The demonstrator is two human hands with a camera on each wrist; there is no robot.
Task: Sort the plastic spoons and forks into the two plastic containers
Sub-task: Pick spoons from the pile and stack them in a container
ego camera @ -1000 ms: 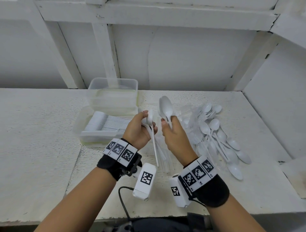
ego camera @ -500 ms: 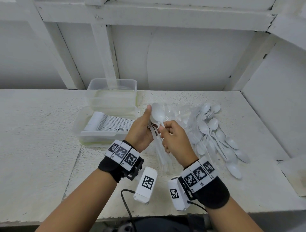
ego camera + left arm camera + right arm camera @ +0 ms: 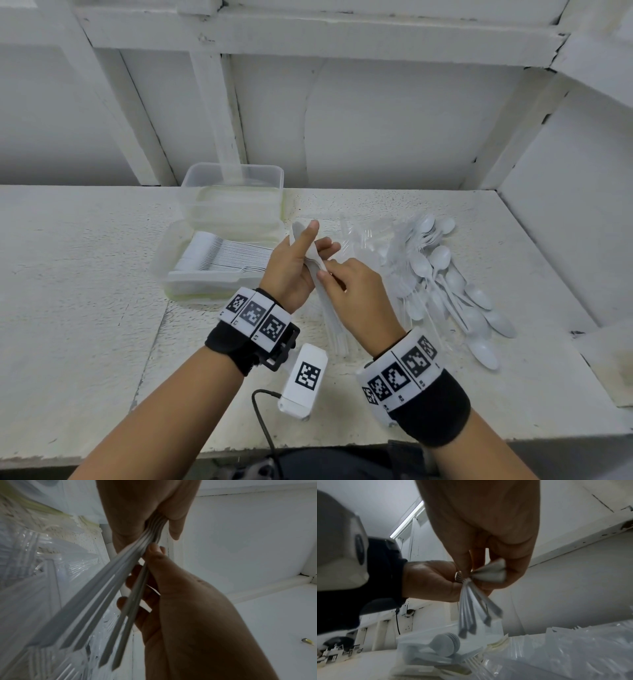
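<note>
Spoons, smooth white plastic, bunched in left hand grip

White rough tabletop, white panelled wall behind, wooden battens

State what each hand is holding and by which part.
The left hand grips a bunch of white spoons at the neck below the bowls, handles fanning downward. The right hand pinches the same bunch at the necks.
</note>
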